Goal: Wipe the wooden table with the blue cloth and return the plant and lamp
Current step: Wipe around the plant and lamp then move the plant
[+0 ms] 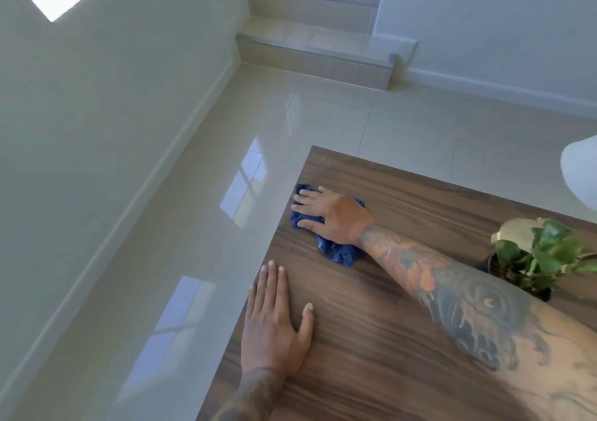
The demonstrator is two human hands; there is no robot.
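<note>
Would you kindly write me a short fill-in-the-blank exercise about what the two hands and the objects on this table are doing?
1. The right hand presses a crumpled cloth of ____ colour onto the brown wooden table.
2. The left hand lies ____ on the table, holding nothing.
3. The green leafy plant in a dark pot stands on the ____, right of the right forearm.
4. The cloth lies near the table's ____ edge.

Missing words: blue; flat; table; left
</note>
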